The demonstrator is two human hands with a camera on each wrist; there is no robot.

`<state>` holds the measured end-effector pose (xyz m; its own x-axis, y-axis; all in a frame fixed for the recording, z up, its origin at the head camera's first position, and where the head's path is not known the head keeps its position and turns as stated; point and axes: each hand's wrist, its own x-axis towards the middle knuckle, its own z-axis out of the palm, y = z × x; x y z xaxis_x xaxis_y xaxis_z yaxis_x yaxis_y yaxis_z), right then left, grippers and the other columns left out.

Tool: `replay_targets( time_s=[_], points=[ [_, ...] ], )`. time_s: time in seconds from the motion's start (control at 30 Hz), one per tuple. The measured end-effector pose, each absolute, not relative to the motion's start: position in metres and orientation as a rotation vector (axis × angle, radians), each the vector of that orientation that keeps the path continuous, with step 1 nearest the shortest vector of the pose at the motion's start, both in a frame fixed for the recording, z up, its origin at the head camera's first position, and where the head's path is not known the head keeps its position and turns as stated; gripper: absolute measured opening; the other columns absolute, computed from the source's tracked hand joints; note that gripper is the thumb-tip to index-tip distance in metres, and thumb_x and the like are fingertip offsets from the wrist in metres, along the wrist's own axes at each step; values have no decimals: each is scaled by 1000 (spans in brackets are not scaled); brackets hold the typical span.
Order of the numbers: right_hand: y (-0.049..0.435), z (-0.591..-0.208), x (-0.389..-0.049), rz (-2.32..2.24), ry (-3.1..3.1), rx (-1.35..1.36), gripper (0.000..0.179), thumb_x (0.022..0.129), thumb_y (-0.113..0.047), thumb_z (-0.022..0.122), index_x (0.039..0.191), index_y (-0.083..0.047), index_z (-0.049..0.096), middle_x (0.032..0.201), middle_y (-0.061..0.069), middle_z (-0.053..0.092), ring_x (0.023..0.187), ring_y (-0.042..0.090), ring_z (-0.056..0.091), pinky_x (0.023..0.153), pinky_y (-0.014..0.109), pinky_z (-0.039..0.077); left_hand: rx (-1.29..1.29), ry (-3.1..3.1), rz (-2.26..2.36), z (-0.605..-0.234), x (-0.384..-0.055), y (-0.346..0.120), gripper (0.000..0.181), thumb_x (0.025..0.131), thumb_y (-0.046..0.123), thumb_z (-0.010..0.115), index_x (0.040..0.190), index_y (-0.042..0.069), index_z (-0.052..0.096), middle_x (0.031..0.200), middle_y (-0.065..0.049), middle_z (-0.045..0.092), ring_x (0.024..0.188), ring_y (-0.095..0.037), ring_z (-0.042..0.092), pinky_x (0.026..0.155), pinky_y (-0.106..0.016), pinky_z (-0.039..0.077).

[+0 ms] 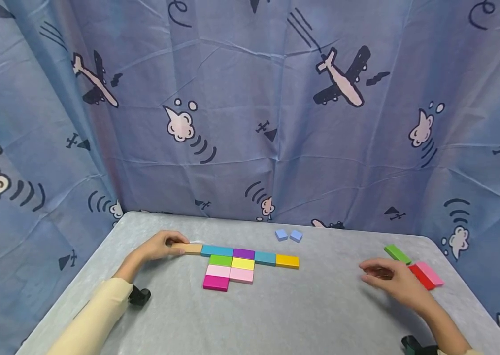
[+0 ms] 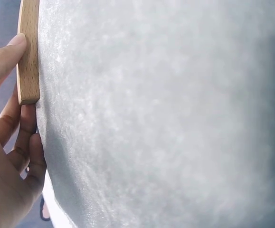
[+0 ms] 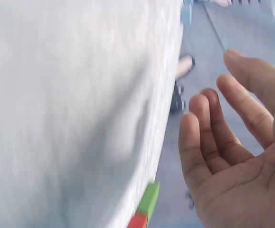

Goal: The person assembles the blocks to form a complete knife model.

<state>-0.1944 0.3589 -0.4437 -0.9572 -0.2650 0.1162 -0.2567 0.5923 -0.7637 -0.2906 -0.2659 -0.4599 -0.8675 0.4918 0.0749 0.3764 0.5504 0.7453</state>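
Note:
My left hand [image 1: 163, 245] pinches the left end of a plain wooden block [image 1: 193, 249] between thumb and fingers. In the left wrist view the thumb presses one side of this wooden block [image 2: 29, 61], with fingers behind and below it. The block lies at the left end of a row with a blue block [image 1: 217, 251], a purple block [image 1: 244, 254], a second blue block [image 1: 265, 258] and a yellow-orange block [image 1: 287, 261]. Above the right side of the table hovers my right hand [image 1: 393, 280], fingers loosely bent and holding nothing, close to a red block [image 1: 421, 276].
Under the row sit green [image 1: 220, 261], yellow [image 1: 243, 264], two pink and magenta [image 1: 216, 283] blocks. Two small light-blue pieces [image 1: 281, 234] lie behind. A green block [image 1: 397, 254] and a pink block [image 1: 429, 273] flank the red one. A patterned curtain [image 1: 232, 123] hangs beyond the table.

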Motion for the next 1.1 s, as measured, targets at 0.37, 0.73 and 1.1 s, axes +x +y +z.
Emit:
replay_targets(
  time_s=[0.37, 0.73, 1.1],
  points=[
    [430, -443, -192, -1132, 2989, 66, 53, 95, -34, 75, 123, 10, 65, 111, 21, 68, 83, 3, 60, 64, 29, 52, 744, 2630, 1225, -462, -292, -266, 22, 90, 4, 78, 110, -2, 73, 103, -9, 72, 91, -22, 58, 79, -31, 46],
    [470, -449, -192, -986, 2969, 391, 75, 81, -46, 86, 119, 14, 63, 111, 33, 63, 101, 47, 56, 70, 48, 50, 752, 2616, 1243, -460, -293, -266, 23, 89, 3, 78, 111, -3, 73, 102, -10, 72, 91, -23, 59, 79, -31, 46],
    [475, -457, -192, -947, 2941, 506, 82, 72, -49, 91, 119, 12, 63, 113, 38, 58, 107, 53, 48, 80, 62, 43, 756, 2634, 1229, -458, -290, -264, 21, 90, 3, 78, 110, -2, 73, 102, -9, 72, 90, -21, 59, 79, -31, 46]
  ],
)
